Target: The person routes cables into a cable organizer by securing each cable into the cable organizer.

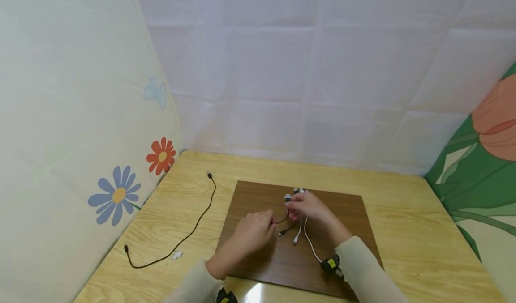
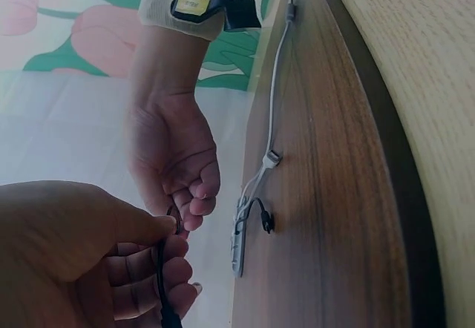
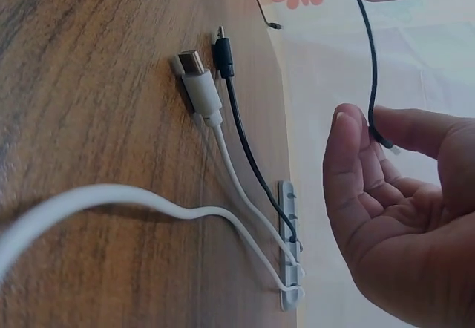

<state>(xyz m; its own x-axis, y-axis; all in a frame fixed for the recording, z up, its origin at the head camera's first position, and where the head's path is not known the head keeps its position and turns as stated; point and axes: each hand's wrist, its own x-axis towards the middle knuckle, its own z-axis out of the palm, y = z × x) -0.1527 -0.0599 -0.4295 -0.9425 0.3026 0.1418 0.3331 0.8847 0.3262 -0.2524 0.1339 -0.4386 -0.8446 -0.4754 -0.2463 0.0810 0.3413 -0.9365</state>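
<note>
My left hand [image 1: 255,228] pinches a short black cable [image 3: 372,53] between thumb and fingers. My right hand [image 1: 308,206] grips the same cable near one plug [image 1: 288,198], between thumb and fingertips above the board. In the right wrist view the cable runs in a gentle curve between both hands. Below them, a grey cable clip strip [image 3: 286,194] sits along the far edge of the brown board [image 1: 274,267]. Two white cables [image 3: 234,172] and another short black cable [image 3: 245,135] are held in its slots, their ends lying on the board.
On the wooden table [image 1: 423,249] to the left lies a long black cable [image 1: 195,228], curved, with a plug at each end. A small white piece [image 1: 177,254] lies beside it. Fabric with printed flowers [image 1: 118,194] hangs around the table.
</note>
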